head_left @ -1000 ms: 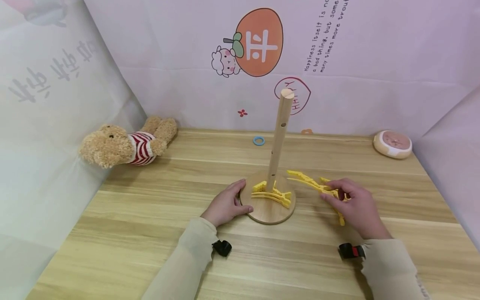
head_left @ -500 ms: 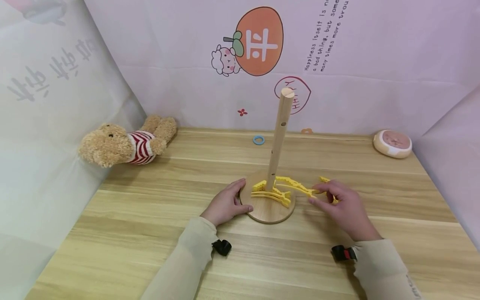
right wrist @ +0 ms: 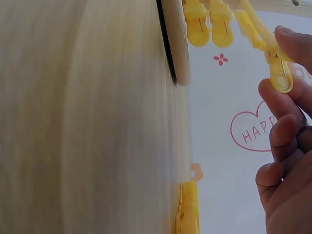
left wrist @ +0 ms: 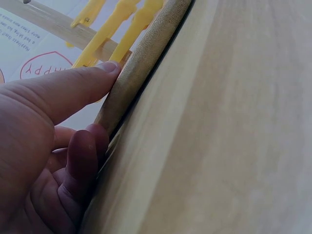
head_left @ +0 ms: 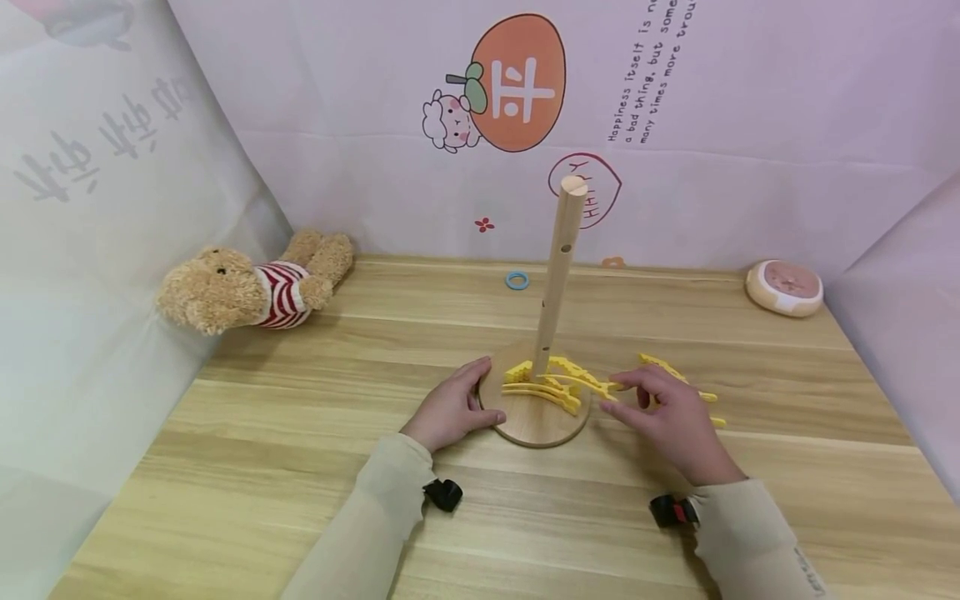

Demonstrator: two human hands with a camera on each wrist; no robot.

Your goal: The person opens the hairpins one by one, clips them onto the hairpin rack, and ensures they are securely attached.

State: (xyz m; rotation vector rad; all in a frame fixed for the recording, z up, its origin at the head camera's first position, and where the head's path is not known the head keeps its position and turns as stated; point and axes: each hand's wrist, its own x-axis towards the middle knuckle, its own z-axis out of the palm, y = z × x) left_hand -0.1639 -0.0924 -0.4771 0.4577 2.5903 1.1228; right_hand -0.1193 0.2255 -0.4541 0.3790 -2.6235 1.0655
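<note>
A wooden stand has a round base (head_left: 536,429) and an upright post (head_left: 555,283) with holes. My left hand (head_left: 453,408) holds the base's left rim; in the left wrist view the thumb (left wrist: 92,80) lies on its upper edge. Two yellow alligator hair clips (head_left: 546,398) sit low at the post, one above the other. My right hand (head_left: 667,417) pinches the tail of another hair clip (right wrist: 280,73) between thumb and fingers. That clip is spread apart, above the other two, its arms reaching the post. Whether they touch the post cannot be told.
More yellow hair clips (head_left: 667,367) lie on the table behind my right hand, partly hidden. A blue ring (head_left: 517,280) lies near the back wall. A teddy bear (head_left: 281,292) lies back left, and a round cream-and-pink device (head_left: 785,288) stands back right.
My right hand has moved left with the pinched hair clip, bringing its spread arms from the table's right side to the post. My left hand has stayed on the base.
</note>
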